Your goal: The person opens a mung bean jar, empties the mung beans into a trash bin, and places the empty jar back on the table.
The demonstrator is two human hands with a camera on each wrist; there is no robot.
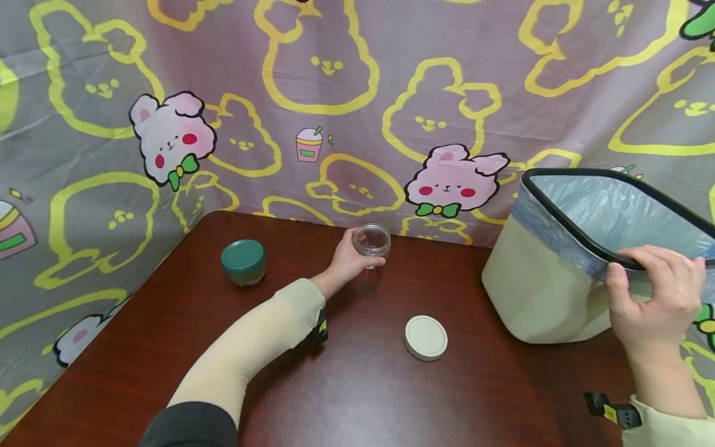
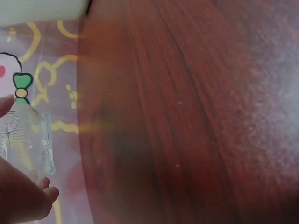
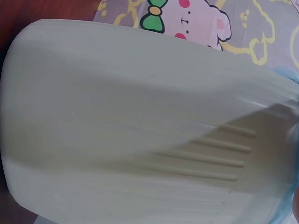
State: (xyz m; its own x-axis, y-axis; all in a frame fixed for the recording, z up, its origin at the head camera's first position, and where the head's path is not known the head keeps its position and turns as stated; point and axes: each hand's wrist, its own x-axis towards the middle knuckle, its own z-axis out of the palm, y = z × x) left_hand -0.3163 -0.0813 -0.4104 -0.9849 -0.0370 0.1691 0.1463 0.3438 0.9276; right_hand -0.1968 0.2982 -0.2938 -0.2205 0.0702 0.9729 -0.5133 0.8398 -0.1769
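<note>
Near the back edge of the table, my left hand (image 1: 352, 257) grips a clear glass jar (image 1: 372, 239), thumb and fingers on either side of it. The left wrist view has the jar (image 2: 30, 142) at its left edge, partly hidden by the hand (image 2: 25, 193). On the right, my right hand (image 1: 659, 298) holds the black rim of a cream trash bin (image 1: 547, 279), fingers over the rim and thumb outside. A translucent blue bag (image 1: 631, 211) lines the bin. Its ribbed side (image 3: 117, 102) fills most of the right wrist view.
A round white lid (image 1: 426, 337) lies on the dark wood table (image 1: 357, 385), between the jar and the bin. To the left stands a small bowl-shaped container with a green lid (image 1: 243, 256). A patterned cloth (image 1: 346, 130) hangs behind the table.
</note>
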